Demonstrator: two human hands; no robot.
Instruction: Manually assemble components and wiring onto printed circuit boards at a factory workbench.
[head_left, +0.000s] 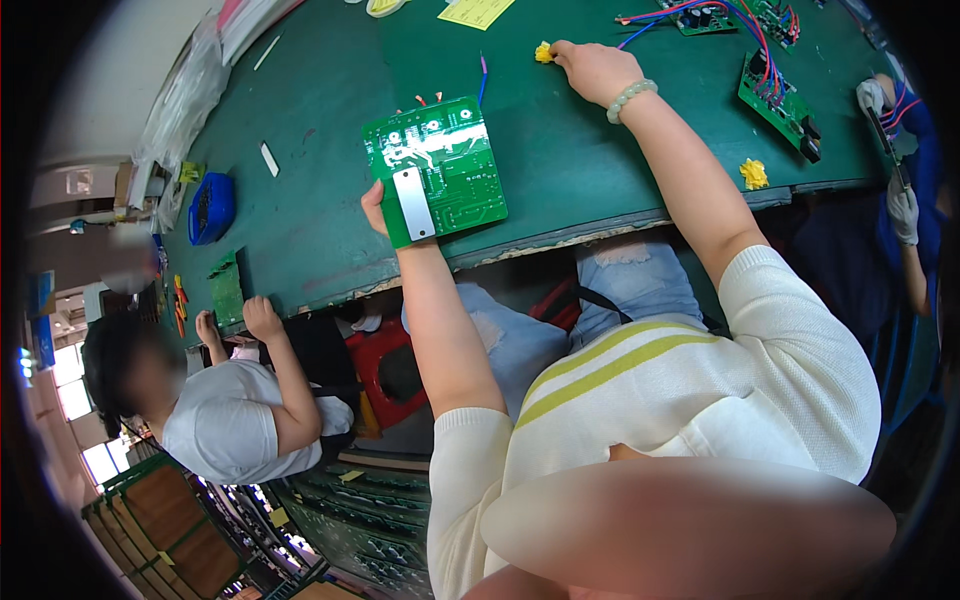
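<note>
- One green circuit board (455, 165) is held in the left hand (374, 208).
- The right hand (600, 74) pinches a crumpled yellow scrap (543, 53).
- Yellow paper (478, 11) has print too tiny to read.

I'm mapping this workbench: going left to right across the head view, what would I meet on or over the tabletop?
Blue plastic object → short white strip → green circuit board held by the left hand → yellow crumpled piece → right hand → green board with red and blue wires.
</note>
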